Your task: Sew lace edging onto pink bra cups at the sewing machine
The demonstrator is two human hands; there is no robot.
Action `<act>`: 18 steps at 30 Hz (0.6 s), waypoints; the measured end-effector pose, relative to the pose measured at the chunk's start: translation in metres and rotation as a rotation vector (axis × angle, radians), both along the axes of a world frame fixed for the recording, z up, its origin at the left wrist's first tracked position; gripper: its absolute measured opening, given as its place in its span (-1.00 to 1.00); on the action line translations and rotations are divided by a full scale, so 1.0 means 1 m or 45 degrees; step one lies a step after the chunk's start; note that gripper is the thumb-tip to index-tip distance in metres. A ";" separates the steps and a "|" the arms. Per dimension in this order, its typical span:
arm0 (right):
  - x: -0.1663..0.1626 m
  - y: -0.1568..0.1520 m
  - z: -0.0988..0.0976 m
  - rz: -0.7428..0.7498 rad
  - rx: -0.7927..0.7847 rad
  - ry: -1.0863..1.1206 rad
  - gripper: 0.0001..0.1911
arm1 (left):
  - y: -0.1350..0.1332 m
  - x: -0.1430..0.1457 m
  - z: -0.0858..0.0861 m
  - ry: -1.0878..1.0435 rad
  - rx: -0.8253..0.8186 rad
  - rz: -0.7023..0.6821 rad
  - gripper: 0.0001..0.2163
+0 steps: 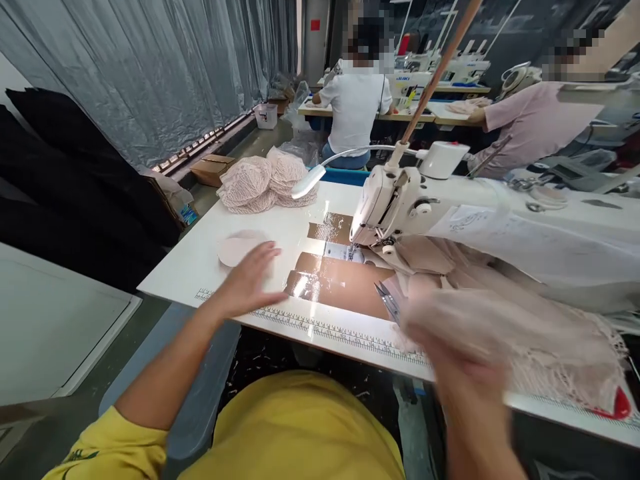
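My left hand (250,283) is over the left part of the white sewing table, fingers spread and nothing in them. Just beyond its fingertips is a pale pink oval cloth piece (234,251), partly blurred. My right hand (463,367), smeared by motion, grips a blurred bundle of beige mesh fabric (480,317) at the front right; its fingers are hard to make out. Small dark thread snips (389,300) lie beside that bundle, on the brown taped plate (345,283). The white sewing machine (385,207) stands behind, with more beige cloth (425,255) by its needle area.
Stacks of lace cups (267,180) sit at the table's back left, near a white lamp (309,182). A printed ruler (320,327) runs along the front edge. A red object (621,404) is at the far right. Two people (356,110) work at machines behind.
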State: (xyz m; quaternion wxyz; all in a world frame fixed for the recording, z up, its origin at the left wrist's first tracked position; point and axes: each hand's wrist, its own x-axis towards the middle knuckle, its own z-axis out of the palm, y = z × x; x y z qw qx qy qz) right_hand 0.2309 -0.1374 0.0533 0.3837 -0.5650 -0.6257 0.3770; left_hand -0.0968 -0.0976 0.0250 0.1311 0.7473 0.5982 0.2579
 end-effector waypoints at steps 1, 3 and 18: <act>-0.016 0.008 -0.011 0.145 -0.009 0.030 -0.75 | -0.004 0.015 0.009 -0.079 -0.039 -0.185 -0.22; -0.042 0.023 -0.032 0.637 -0.029 0.151 -0.79 | -0.011 0.044 0.020 -0.264 -0.223 -0.551 -0.21; -0.059 0.045 -0.053 0.569 -0.386 0.570 -0.84 | -0.030 0.064 -0.005 -1.524 -0.790 -0.877 -0.35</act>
